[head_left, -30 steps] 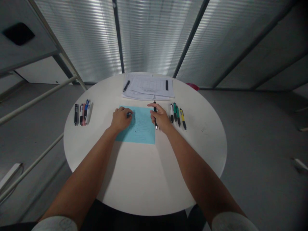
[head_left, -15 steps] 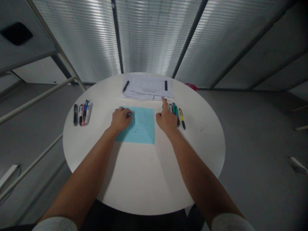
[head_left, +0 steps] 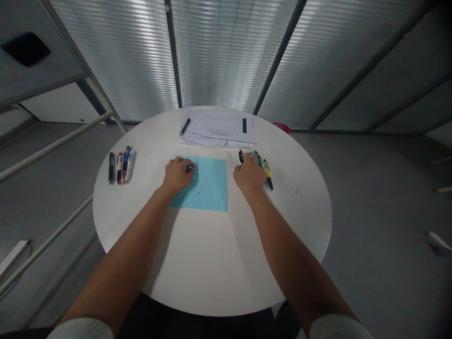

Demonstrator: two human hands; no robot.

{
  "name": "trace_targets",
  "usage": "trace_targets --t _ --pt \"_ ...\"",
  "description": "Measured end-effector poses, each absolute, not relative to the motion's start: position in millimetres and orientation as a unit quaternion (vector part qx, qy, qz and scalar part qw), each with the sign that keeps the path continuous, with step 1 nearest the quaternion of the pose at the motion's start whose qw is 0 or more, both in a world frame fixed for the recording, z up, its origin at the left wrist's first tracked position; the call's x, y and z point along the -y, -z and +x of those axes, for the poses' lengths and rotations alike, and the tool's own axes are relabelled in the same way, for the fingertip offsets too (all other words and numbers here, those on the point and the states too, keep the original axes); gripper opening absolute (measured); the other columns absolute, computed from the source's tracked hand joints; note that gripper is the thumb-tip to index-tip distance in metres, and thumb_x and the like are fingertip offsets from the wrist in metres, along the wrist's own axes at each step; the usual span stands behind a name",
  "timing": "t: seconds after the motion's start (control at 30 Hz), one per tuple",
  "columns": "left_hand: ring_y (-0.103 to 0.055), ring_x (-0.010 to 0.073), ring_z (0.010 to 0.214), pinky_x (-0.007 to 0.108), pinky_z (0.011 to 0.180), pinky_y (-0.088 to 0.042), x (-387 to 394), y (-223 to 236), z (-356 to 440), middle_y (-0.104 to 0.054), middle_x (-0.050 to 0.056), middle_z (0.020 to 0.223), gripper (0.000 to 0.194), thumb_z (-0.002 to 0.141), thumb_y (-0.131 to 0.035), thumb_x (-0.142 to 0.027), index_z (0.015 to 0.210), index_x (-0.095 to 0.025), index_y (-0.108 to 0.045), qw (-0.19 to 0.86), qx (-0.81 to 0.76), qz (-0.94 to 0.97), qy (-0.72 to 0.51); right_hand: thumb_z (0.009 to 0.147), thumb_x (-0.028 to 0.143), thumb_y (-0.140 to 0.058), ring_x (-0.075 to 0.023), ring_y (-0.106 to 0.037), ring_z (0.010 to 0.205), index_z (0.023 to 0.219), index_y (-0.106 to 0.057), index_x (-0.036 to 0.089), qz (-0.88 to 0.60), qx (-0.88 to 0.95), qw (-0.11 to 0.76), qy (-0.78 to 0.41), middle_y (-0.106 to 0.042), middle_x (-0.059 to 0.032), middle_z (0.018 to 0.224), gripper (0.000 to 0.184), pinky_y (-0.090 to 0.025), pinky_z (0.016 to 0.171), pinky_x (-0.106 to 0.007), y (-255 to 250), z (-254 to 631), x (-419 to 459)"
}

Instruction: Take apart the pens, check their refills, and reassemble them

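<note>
My left hand rests on the left part of a light blue sheet of paper. It is closed on a dark pen, of which only a short piece shows at the fingertips. Over the right-hand group of pens is my right hand, its fingers bent down among them; what they hold, if anything, is hidden. A black pen sticks out just left of those fingers. Green pens show beyond them, partly covered, and a yellow and black pen lies to their right.
Several pens lie side by side at the left of the round white table. At the far edge is a stack of printed papers with a black pen on it. A metal rail runs left of the table.
My right hand has shifted slightly right, and its outstretched index finger is now bent down over the pens. The black pen on their left shows more fully. My left hand stays put.
</note>
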State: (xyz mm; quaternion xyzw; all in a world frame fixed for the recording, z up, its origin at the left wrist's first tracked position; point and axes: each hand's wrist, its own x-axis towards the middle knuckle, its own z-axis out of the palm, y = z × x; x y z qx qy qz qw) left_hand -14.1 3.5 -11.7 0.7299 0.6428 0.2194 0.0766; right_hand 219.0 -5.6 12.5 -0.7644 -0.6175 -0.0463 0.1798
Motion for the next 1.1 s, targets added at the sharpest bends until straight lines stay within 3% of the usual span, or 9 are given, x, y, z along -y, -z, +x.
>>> trace_targets --t 0.17,0.53,0.73,0.8,0.9,1.1 --pt "-0.057 0.0271 0.101 0.045 0.095 -0.045 -4 13 -14 -0.065 0.010 0.105 0.028 0.084 -0.054 -0.024 0.103 -0.023 -0.073 0.079 -0.643 0.730 -0.218 0.090 0.016 -0.042 -0.0251 -0.064 0.089 0.118 -0.056 0.017 -0.774 0.609 0.164 0.059 -0.057 -0.0166 0.118 0.031 -0.048 0.068 -0.035 -11 221 6" --pt "-0.057 0.0281 0.102 0.045 0.095 -0.044 -4 14 -15 -0.064 0.010 0.106 0.027 0.083 -0.054 -0.024 0.103 -0.024 -0.073 0.082 -0.644 0.729 -0.217 0.094 0.011 -0.033 -0.0253 -0.056 0.103 0.110 -0.066 0.015 -0.772 0.611 0.160 0.064 -0.054 -0.0169 0.121 0.037 -0.045 0.078 -0.035 -3 229 2" --pt "-0.057 0.0285 0.103 0.045 0.095 -0.044 -3 11 -13 -0.065 0.010 0.107 0.028 0.083 -0.054 -0.025 0.104 -0.025 -0.073 0.084 -0.649 0.727 -0.209 0.090 0.014 -0.042 -0.0262 -0.053 0.110 0.115 -0.066 0.017 -0.655 0.698 0.283 0.054 -0.055 -0.0149 0.120 0.035 -0.042 0.096 -0.041 -8 219 4" --pt "-0.057 0.0284 0.103 0.044 0.095 -0.044 -3 10 -13 -0.064 0.010 0.107 0.028 0.084 -0.054 -0.025 0.105 -0.025 -0.073 0.083 -0.651 0.726 -0.206 0.090 0.014 -0.042 -0.0247 -0.054 0.111 0.118 -0.064 0.020 -0.583 0.755 0.298 0.031 -0.056 -0.0127 0.118 0.036 -0.043 0.097 -0.040 -7 212 7" --pt "-0.057 0.0282 0.103 0.044 0.095 -0.044 -2 9 -12 -0.064 0.011 0.108 0.028 0.084 -0.054 -0.025 0.105 -0.024 -0.072 0.080 -0.653 0.724 -0.206 0.089 0.014 -0.045 -0.0221 -0.058 0.103 0.111 -0.067 0.023 -0.512 0.821 0.248 -0.037 -0.060 -0.0088 0.110 0.032 -0.044 0.095 -0.037 0 203 8" --pt "-0.057 0.0287 0.106 0.044 0.096 -0.044 -2 7 -12 -0.065 0.011 0.109 0.028 0.084 -0.054 -0.024 0.106 -0.024 -0.072 0.085 -0.653 0.726 -0.198 0.087 0.012 -0.048 -0.0177 -0.061 0.097 0.098 -0.069 0.023 -0.520 0.808 0.253 -0.114 -0.064 -0.0044 0.103 0.026 -0.047 0.090 -0.031 15 204 -1"
